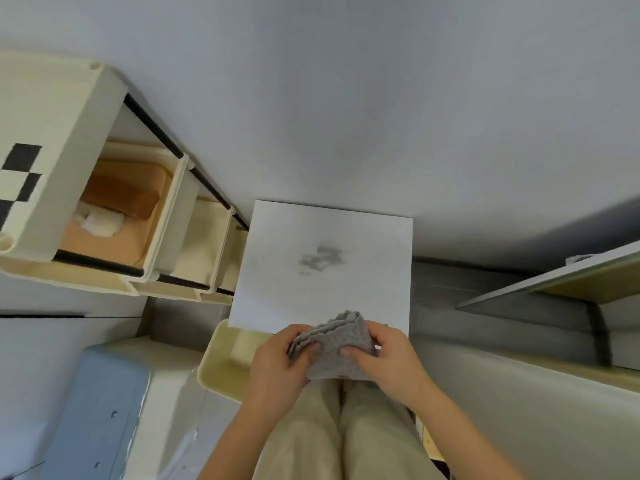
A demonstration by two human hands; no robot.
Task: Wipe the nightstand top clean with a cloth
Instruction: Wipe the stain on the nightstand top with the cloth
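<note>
The white square nightstand top [367, 299] lies straight ahead of me against the wall. A grey smudge [320, 259] marks its middle. Just in front of its near edge I hold a folded grey cloth [337, 344] with both hands. My left hand [277, 362] grips the cloth's left side, thumb on top. My right hand [388, 358] grips its right side, thumb pressed on the fabric. The cloth is above my legs and does not touch the top.
A cream shelf cart [166, 223] with open trays stands left of the nightstand, holding a brown box [121, 199]. A cream tray [225, 362] sits at the near left. A blue-and-white box [93, 410] lies lower left; a bed edge [519, 372] runs along the right.
</note>
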